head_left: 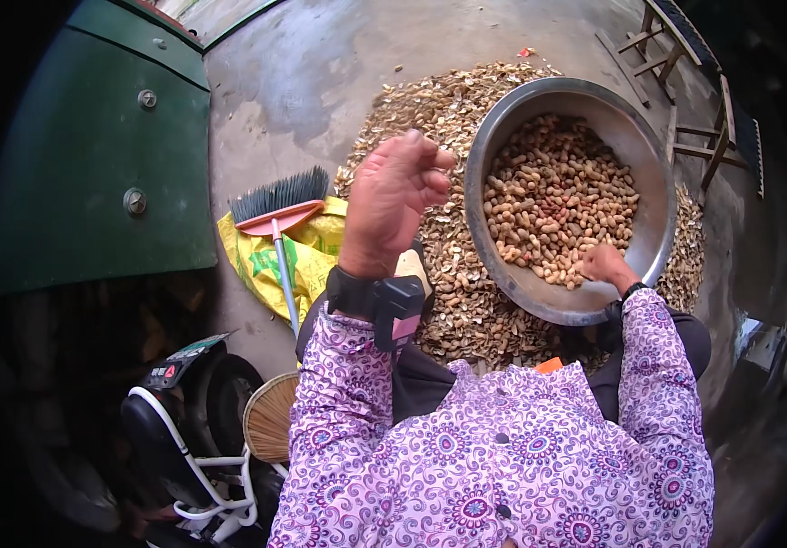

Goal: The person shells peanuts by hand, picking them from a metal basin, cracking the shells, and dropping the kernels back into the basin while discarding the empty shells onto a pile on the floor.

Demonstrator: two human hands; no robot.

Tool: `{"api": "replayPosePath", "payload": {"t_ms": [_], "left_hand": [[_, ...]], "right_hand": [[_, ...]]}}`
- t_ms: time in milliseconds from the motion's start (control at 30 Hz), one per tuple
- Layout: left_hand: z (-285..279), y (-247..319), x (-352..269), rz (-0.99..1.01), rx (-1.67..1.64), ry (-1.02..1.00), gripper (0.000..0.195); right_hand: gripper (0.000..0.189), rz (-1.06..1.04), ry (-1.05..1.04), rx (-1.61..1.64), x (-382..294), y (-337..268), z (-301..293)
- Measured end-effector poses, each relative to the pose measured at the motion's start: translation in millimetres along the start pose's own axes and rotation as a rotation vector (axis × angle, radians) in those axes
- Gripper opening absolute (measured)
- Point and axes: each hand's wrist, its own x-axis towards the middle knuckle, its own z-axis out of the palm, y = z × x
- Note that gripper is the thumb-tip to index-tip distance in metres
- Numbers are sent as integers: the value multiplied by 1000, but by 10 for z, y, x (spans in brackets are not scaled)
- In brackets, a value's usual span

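Note:
A wide metal basin [655, 198] holds unshelled peanuts [551, 198], with some reddish kernels among them. My right hand [606, 266] is inside the basin near its lower edge, fingers curled at the peanuts; whether it grips one is hidden. My left hand [407, 168] is raised to the left of the basin, over a broad heap of peanut shells [462, 301]. Its fingers are curled towards the thumb, and I cannot tell if something small is between them. A dark strap with a boxy device [397, 308] sits on the left wrist.
A broom [282, 212] lies on a yellow woven sack [250, 257] at left. Below are a white-framed scooter [195, 452] and a round straw-coloured object [274, 418]. A green metal door [92, 164] stands upper left, wooden frames [715, 137] upper right.

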Motion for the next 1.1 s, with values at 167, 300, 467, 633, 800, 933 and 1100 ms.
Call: {"api": "replayPosePath", "payload": {"t_ms": [167,300,467,633,800,933,1100], "left_hand": [[322,-456,-21,-175,407,-99,20],[485,-688,-37,-211,606,-240,31],[744,-660,26,-290,496,-370,31],[934,-738,11,-364,468,-495,29],[1069,-864,44,-442,386,-547,29],[1126,-1005,125,-378,217,-505,15],[1092,-1144,205,-352,242,-508,14]], "right_hand": [[24,-276,-6,855,-219,-744,-821],[21,-275,-90,950,-683,-1149,-1378],[21,-355,-32,1062,-984,-1163,-1522],[19,-334,28,1131,-1128,-1084,-1508],[19,-331,80,1169,-1210,-1030,-1523],[17,-329,79,1293,-1136,-969,-1538],[20,-208,278,981,-1021,-946,-1582]]}}
